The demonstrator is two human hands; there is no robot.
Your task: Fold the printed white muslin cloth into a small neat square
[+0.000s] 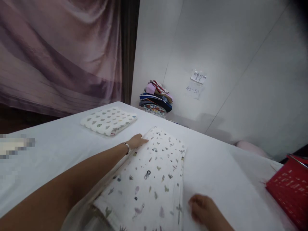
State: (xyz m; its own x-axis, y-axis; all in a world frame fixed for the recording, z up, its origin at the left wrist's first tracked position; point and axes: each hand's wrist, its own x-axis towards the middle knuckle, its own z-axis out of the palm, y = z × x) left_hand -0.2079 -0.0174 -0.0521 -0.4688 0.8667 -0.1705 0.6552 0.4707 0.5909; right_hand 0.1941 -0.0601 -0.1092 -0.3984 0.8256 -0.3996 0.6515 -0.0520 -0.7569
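A white cloth printed with small plants and animals (154, 173) lies folded in a long strip on the white table (211, 160). My left hand (136, 141) reaches across to its far left edge, fingers stretched flat on the fabric, a bracelet on the wrist. My right hand (201, 208) rests on the table just beside the cloth's near right edge, fingers curled down against the surface, with nothing visibly in them.
A second folded cloth with a cactus print (108, 120) lies at the far left of the table. A stack of colourful fabrics (156, 96) sits against the white wall. A red basket (290, 189) stands at the right edge. A mauve curtain (60, 54) hangs behind.
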